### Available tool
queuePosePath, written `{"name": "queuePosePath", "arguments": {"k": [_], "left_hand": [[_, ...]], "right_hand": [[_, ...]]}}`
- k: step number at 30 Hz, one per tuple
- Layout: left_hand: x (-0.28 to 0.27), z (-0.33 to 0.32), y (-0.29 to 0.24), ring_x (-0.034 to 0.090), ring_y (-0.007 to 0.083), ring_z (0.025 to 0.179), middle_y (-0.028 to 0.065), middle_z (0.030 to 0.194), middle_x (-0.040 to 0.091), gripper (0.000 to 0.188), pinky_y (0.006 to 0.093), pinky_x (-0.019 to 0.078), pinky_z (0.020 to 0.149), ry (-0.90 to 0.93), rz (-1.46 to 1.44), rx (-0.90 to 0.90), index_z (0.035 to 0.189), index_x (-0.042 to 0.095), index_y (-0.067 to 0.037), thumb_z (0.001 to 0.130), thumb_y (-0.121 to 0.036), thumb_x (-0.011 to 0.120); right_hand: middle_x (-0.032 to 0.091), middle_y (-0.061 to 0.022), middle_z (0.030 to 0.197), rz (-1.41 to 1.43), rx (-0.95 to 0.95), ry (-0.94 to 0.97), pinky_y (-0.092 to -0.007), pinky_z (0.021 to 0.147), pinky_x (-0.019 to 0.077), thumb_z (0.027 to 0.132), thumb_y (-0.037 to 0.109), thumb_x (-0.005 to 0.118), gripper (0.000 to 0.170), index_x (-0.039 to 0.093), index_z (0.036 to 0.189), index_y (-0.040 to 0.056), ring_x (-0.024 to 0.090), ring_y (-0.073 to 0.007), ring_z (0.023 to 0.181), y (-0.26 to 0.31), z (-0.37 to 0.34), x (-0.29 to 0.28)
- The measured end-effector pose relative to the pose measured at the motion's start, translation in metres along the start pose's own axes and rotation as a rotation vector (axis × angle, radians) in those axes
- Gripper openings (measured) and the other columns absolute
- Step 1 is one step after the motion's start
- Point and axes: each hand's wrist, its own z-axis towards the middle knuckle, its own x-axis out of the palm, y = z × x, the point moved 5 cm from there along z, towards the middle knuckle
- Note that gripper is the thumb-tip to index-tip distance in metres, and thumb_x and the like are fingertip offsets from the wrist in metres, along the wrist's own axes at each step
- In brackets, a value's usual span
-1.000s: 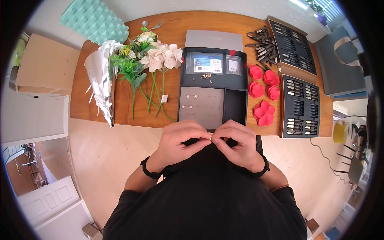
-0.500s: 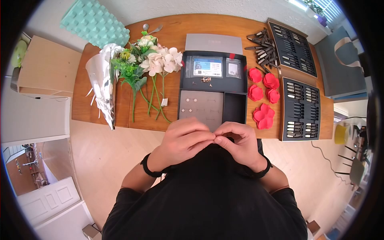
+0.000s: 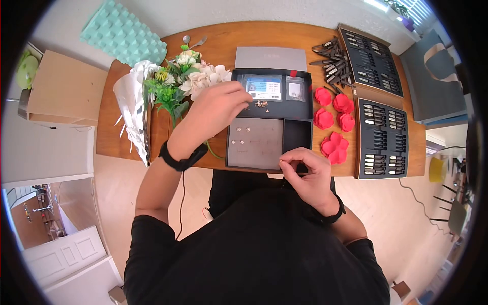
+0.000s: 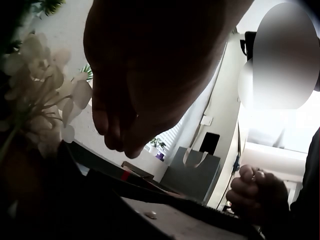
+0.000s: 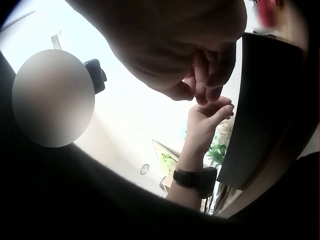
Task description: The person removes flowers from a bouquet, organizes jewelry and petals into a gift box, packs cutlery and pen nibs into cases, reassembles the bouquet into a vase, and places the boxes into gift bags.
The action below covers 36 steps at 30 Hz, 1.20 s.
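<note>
Over the left edge of the black box [image 3: 296, 111], my left hand [image 3: 216, 109] reaches with relaxed fingers, fingertips close to a small pile of gold-coloured bits [image 3: 262, 103]. Nothing shows between those fingers in the left wrist view. My right hand [image 3: 310, 173] is held at the box's front right corner, thumb and forefinger pinching a tiny earring [image 4: 258, 175], mostly hidden by the fingertips. On the box's grey pad [image 3: 264, 158] sit several stud earrings [image 3: 248, 129] in pairs, at its left side, with slits beside them.
A printed card in a clear bag [image 3: 263, 87] and a smaller bag [image 3: 295, 89] lie in the box's back part. Artificial flowers [image 3: 203, 79] and a foil wrap [image 3: 133, 104] stand left. Red flowers [image 3: 334, 147] and cutlery trays [image 3: 382, 137] lie right.
My hands, together at the fingertips before, have parted. The left hand has moved forward and left over the box; the right stays near the front edge, still pinching.
</note>
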Motion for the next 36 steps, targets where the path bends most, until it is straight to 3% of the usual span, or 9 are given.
{"name": "queuePosePath", "arguments": {"k": [3,9,18,28,31,33,34,36], "left_hand": [[0.019,0.018,0.004,0.075,0.0326,0.099,0.0072,0.104,0.076,0.021,0.0445,0.0601,0.085,0.119,0.011,0.133,0.11,0.081,-0.005,0.09,-0.003,0.087],[0.047,0.03,0.015,0.075,0.0317,0.104,0.0067,0.105,0.076,0.022,0.045,0.059,0.091,0.245,0.059,0.201,0.108,0.084,-0.008,0.087,-0.005,0.089],[0.051,0.032,0.02,0.074,0.0319,0.103,0.0074,0.101,0.074,0.016,0.0455,0.058,0.093,0.24,0.086,0.194,0.104,0.085,-0.007,0.088,-0.009,0.088],[0.038,0.029,0.01,0.072,0.031,0.098,0.0075,0.098,0.073,0.01,0.0434,0.0564,0.087,0.187,0.108,0.196,0.099,0.084,-0.006,0.091,-0.01,0.088],[0.014,0.02,-0.006,0.073,0.0304,0.093,0.0075,0.094,0.074,0.008,0.0439,0.0579,0.083,0.063,0.021,0.141,0.095,0.084,-0.009,0.089,-0.012,0.089],[0.001,0.006,-0.016,0.074,0.024,0.092,0.0054,0.101,0.078,0.015,0.0357,0.0568,0.08,0.001,-0.203,0.03,0.105,0.086,-0.006,0.091,-0.001,0.089],[-0.003,-0.002,-0.028,0.074,0.024,0.092,0.0054,0.101,0.078,0.015,0.0357,0.0568,0.08,0.0,-0.203,0.03,0.105,0.086,-0.006,0.091,-0.001,0.089],[-0.007,-0.023,-0.039,0.074,0.0189,0.094,0.006,0.103,0.079,0.017,0.0313,0.0563,0.08,-0.014,-0.477,-0.228,0.108,0.087,-0.004,0.093,0.005,0.087]], "right_hand": [[0.08,-0.0079,0.098,-0.141,-0.109,-0.031,-0.0279,0.067,0.0563,0.094,-0.009,0.083,0.018,0.082,0.109,0.0001,0.072,-0.0148,0.077,0.006,0.006,-0.002],[0.08,-0.0104,0.1,-0.221,-0.179,-0.031,-0.032,0.069,0.0601,0.092,-0.011,0.082,0.021,0.08,0.11,-0.0007,0.075,-0.0214,0.084,0.005,0.012,0.001],[0.079,-0.014,0.102,-0.27,-0.244,-0.028,-0.0416,0.078,0.063,0.088,-0.011,0.083,0.024,0.078,0.108,-0.0002,0.077,-0.0333,0.09,-0.005,0.013,0.004],[0.078,-0.0138,0.102,-0.264,-0.244,-0.018,-0.0417,0.078,0.062,0.089,-0.009,0.084,0.022,0.078,0.108,0.0004,0.076,-0.0328,0.09,-0.004,0.014,0.003],[0.078,-0.013,0.102,-0.266,-0.246,-0.015,-0.0392,0.075,0.0622,0.09,-0.009,0.085,0.021,0.078,0.108,0.0003,0.076,-0.0305,0.089,-0.002,0.013,0.002],[0.079,-0.0119,0.103,-0.233,-0.214,-0.016,-0.0353,0.071,0.062,0.09,-0.01,0.084,0.021,0.078,0.107,0.0,0.076,-0.027,0.089,0.0,0.013,0.001],[0.079,-0.0119,0.103,-0.234,-0.215,-0.016,-0.0353,0.071,0.062,0.09,-0.01,0.084,0.021,0.078,0.107,0.0,0.076,-0.027,0.089,0.0,0.013,0.0],[0.08,-0.0112,0.105,-0.192,-0.224,-0.017,-0.0325,0.068,0.0616,0.09,-0.012,0.082,0.022,0.078,0.107,0.0003,0.076,-0.0244,0.088,0.001,0.014,-0.001]]}}
